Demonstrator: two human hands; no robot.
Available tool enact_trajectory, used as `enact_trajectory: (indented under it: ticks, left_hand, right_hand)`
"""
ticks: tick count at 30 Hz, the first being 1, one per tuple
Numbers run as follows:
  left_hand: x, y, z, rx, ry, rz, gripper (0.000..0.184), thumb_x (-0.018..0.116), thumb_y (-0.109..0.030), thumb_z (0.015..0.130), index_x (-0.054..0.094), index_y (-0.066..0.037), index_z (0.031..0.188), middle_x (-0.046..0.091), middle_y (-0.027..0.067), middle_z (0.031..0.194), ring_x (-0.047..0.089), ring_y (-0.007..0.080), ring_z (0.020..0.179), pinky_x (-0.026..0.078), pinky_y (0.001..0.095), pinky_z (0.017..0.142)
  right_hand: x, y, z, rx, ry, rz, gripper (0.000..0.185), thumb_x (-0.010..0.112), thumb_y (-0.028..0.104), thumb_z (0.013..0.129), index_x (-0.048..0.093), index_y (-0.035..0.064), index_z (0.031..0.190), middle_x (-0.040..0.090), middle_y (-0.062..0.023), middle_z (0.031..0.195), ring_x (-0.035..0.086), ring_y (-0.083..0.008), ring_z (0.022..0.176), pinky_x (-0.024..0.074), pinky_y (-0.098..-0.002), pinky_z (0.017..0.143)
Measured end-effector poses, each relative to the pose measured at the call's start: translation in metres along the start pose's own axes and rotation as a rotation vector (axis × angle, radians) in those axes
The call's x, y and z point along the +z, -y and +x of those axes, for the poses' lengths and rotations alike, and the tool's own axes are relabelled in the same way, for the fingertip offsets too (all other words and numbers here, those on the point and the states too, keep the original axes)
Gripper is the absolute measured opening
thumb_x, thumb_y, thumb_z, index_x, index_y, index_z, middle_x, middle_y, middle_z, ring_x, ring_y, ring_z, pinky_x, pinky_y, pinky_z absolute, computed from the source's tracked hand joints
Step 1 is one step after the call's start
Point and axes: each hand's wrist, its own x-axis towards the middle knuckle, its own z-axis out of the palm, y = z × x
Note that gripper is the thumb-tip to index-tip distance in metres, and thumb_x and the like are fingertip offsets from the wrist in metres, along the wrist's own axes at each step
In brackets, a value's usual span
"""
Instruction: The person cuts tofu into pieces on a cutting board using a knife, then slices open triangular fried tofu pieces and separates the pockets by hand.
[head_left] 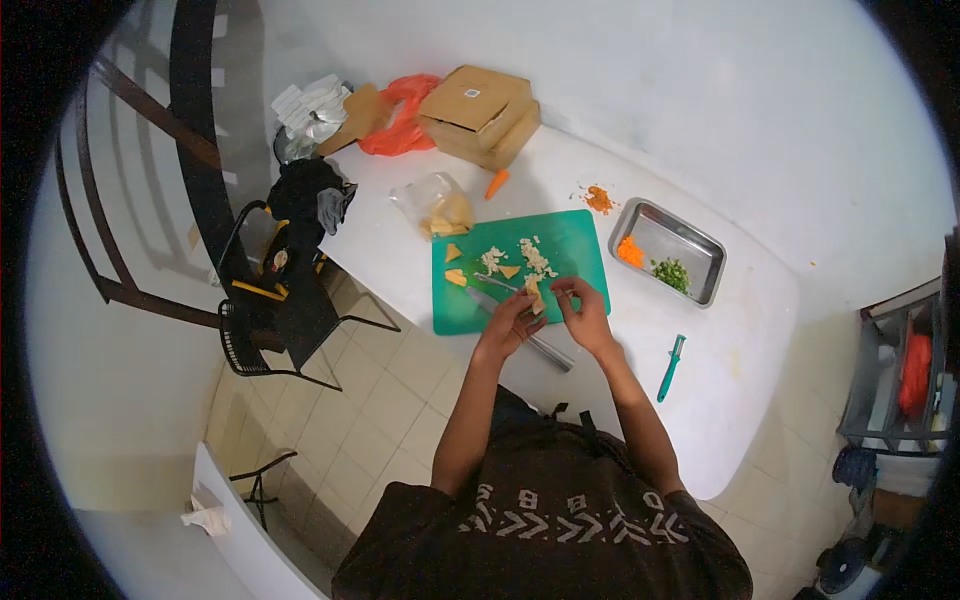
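Note:
My left hand [508,328] pinches a pale golden triangular piece that looks like fried tofu [534,296], above the green cutting board [580,245]. Close to its right side is my right hand [585,312], its fingers curled together; whether anything is between them is too small to tell. Under my left hand lies a knife [548,352], its metal handle jutting past the board's near edge. A thin metal utensil [495,282] rests by the blade. White crumbled bits [535,258] and several golden triangles [455,276] are spread over the board.
A steel tray [718,262] at right holds diced carrot [630,251] and chopped greens [671,274]. Nearer me is a green peeler [672,370]. Behind the board are a clear bag [437,203] of triangles, a carrot [497,183], orange shreds [598,199] and cardboard boxes [478,110].

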Motion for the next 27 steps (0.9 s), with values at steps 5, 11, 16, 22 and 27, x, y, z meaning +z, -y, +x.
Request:
enact_trajectory:
  ticks: [5, 11, 16, 22, 27]
  left_hand:
    - [0.018, -0.013, -0.016, 0.092, -0.067, 0.245, 0.037, 0.064, -0.017, 0.094, 0.051, -0.007, 0.126, 0.065, 0.0047, 0.107, 0.066, 0.0152, 0.099, 0.059, 0.0349, 0.083]
    - [0.018, -0.031, -0.024, 0.085, -0.078, 0.692, 0.048, 0.069, -0.018, 0.091, 0.047, -0.006, 0.131, 0.065, 0.0095, 0.116, 0.064, 0.0204, 0.107, 0.058, 0.0391, 0.086]
    - [-0.001, -0.040, -0.017, 0.122, -0.030, 0.600, 0.049, 0.072, -0.017, 0.090, 0.047, -0.005, 0.130, 0.065, 0.0092, 0.113, 0.065, 0.0220, 0.104, 0.058, 0.0402, 0.087]
    - [-0.022, -0.066, -0.012, 0.130, -0.041, 0.535, 0.046, 0.074, -0.016, 0.089, 0.051, -0.005, 0.126, 0.063, 0.0092, 0.113, 0.065, 0.0200, 0.100, 0.058, 0.0358, 0.084]
    - [-0.061, -0.079, -0.001, 0.057, -0.076, 0.545, 0.043, 0.074, -0.019, 0.089, 0.053, -0.006, 0.125, 0.063, 0.0067, 0.110, 0.064, 0.0163, 0.097, 0.057, 0.0313, 0.082]
  right_hand:
    - [0.014, -0.026, 0.011, 0.137, 0.210, 0.225, 0.027, 0.061, 0.017, 0.098, 0.063, 0.0026, 0.121, 0.069, -0.0074, 0.104, 0.064, -0.0154, 0.087, 0.0517, -0.0295, 0.075]
    - [0.009, -0.012, 0.033, 0.356, 0.558, 0.389, 0.033, 0.065, 0.017, 0.094, 0.064, 0.0036, 0.124, 0.067, -0.0098, 0.113, 0.067, -0.0208, 0.096, 0.0558, -0.0326, 0.076]
    - [0.018, -0.017, 0.050, 0.376, 0.570, 0.455, 0.029, 0.068, 0.013, 0.092, 0.064, 0.0015, 0.119, 0.067, -0.0082, 0.107, 0.067, -0.0178, 0.093, 0.0573, -0.0310, 0.076]
    - [0.050, -0.027, 0.054, 0.306, 0.460, 0.496, 0.023, 0.068, 0.008, 0.090, 0.064, 0.0018, 0.112, 0.066, -0.0069, 0.103, 0.065, -0.0162, 0.088, 0.0575, -0.0304, 0.076]
    - [0.085, -0.047, 0.049, 0.414, 0.491, 0.592, 0.027, 0.067, 0.003, 0.087, 0.061, 0.0022, 0.113, 0.064, -0.0067, 0.104, 0.066, -0.0200, 0.095, 0.0583, -0.0330, 0.080]
